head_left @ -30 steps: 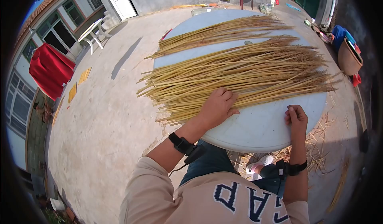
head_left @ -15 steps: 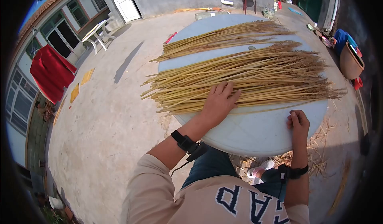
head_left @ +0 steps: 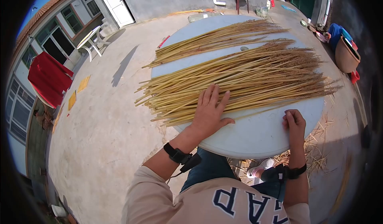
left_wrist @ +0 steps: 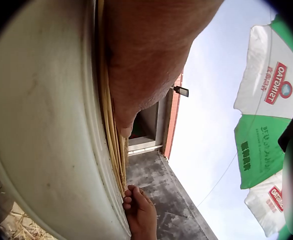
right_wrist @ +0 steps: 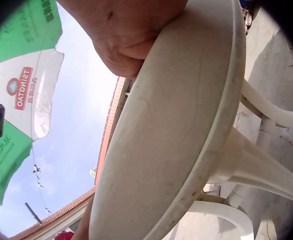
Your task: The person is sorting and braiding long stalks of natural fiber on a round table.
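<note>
A broad bundle of dry yellow stalks point(head_left: 179, 84) with brown seed heads lies across a round white table point(head_left: 255, 132). On the near side of this bundle, my left hand point(head_left: 209, 112) lies with fingers spread and thumb pointing right. In the left wrist view its thumb is beside the stalks. My right hand point(head_left: 294, 124) rests at the table's near right side, fingers loosely curled, with nothing visible in them. A thin stalk slants out from the bundle's near edge between the hands. Farther back lies a second, narrower row of stalks point(head_left: 191, 44).
Broken stalk bits point(head_left: 317, 152) litter the ground below the table's right side. A large tan pot point(head_left: 346, 58) stands at the right, a red stool point(head_left: 241, 2) behind. At left are a white table point(head_left: 91, 40) and a hanging red cloth point(head_left: 50, 78).
My left hand has shifted slightly left and its fingers have straightened and spread over the stalks, from a more bent pose. My right hand has stayed almost in place.
</note>
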Available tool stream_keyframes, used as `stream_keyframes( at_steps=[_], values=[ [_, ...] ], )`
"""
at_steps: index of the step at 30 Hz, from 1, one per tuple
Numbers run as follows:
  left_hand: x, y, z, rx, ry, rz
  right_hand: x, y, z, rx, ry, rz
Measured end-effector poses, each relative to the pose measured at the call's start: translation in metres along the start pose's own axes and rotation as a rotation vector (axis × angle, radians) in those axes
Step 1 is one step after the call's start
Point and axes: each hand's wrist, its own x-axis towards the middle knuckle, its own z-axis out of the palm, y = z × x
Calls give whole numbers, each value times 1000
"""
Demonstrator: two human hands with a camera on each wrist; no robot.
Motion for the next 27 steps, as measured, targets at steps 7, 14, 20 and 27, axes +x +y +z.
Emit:
stream_keyframes(
  at_steps=[7, 14, 20, 27],
  values=[
    [3, -1, -1, 97, -28, -84, 1, 1, 1, 31, -2, 20],
    [-5, 4, 6, 51, 23, -9, 1, 3, -4, 18, 32, 29],
    [-10, 8, -2, 44, -11, 0, 0, 1, -3, 25, 23, 36],
    [-8, 12, -10, 44, -32, -45, -1, 3, -4, 17, 11, 24]
  ],
)
